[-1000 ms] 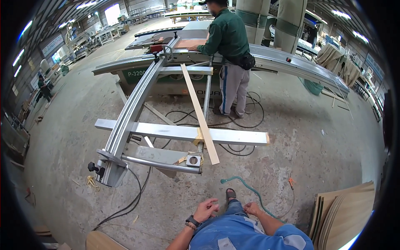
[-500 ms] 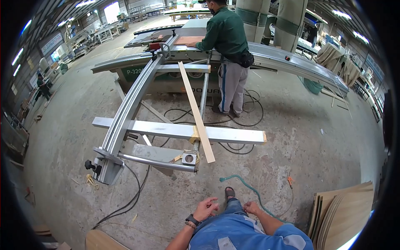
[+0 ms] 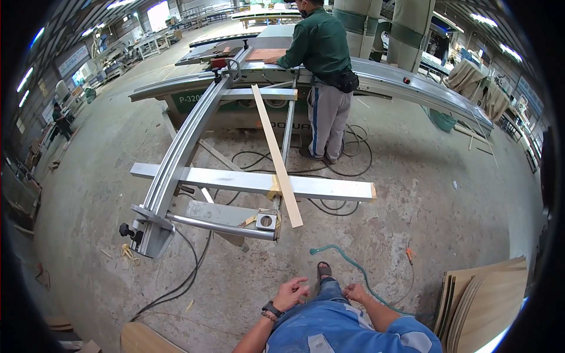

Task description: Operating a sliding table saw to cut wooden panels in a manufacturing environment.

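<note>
My left hand [image 3: 292,294] is held low in front of my body, its fingers loosely bent and apart, with nothing in them. On the other side, my right hand [image 3: 355,292] hangs beside my thigh with its fingers curled in; no object shows in it. Neither hand touches anything on the machine. Ahead of me, a long pale wooden strip [image 3: 274,147] lies slantwise across the metal crossbars of a sliding table saw's outrigger frame [image 3: 218,179]. Its near end juts past the frame toward me.
A co-worker [image 3: 322,44] in a green shirt stands at the saw, a hand on a reddish-brown board [image 3: 265,55]. Black cables [image 3: 194,276] and a green hose [image 3: 347,259] lie on the floor. Curved wooden panels [image 3: 488,300] stand at the right; another panel [image 3: 144,340] is lower left.
The scene has shifted very slightly in view. My hands keep the same pose, and the wooden strip stays in place; the co-worker leans a little differently at the saw.
</note>
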The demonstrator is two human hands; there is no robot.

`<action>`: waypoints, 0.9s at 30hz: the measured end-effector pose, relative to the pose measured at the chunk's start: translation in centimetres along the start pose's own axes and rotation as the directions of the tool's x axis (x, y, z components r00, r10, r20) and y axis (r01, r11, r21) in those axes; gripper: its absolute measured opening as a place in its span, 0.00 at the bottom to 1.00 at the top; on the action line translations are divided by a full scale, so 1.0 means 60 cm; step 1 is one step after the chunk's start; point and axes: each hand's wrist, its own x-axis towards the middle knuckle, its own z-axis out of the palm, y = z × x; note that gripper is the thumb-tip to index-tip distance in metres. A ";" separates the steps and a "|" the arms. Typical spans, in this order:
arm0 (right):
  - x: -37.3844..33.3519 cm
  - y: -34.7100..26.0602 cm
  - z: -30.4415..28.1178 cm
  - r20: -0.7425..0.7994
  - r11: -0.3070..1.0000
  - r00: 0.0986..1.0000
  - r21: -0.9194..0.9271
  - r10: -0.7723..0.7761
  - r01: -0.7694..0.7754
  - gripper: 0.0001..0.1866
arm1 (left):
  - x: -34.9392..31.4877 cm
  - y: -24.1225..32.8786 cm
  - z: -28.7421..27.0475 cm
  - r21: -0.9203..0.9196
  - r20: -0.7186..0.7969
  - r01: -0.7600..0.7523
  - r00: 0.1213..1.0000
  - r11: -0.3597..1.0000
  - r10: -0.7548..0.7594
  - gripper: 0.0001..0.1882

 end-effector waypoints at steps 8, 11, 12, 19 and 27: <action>-0.001 -0.004 0.004 0.025 0.999 0.999 0.041 0.026 -0.027 0.14 | -0.004 0.003 -0.006 0.022 0.003 -0.009 1.000 1.000 0.009 0.20; -0.001 -0.006 0.002 0.057 0.999 0.998 0.021 0.033 -0.035 0.16 | -0.004 0.000 -0.008 0.024 0.001 -0.006 1.000 1.000 0.006 0.20; 0.000 -0.006 0.002 0.057 1.000 0.998 0.009 0.029 -0.029 0.16 | -0.003 0.000 -0.008 0.022 0.002 -0.007 1.000 1.000 0.007 0.20; -0.009 -0.028 -0.001 0.068 0.996 0.995 0.029 0.078 -0.080 0.16 | -0.002 -0.001 -0.011 0.019 -0.008 -0.001 1.000 1.000 0.002 0.20; 0.000 -0.017 0.007 0.010 0.999 0.999 0.024 0.036 -0.036 0.15 | 0.006 -0.004 -0.013 0.021 0.002 -0.008 1.000 1.000 0.007 0.20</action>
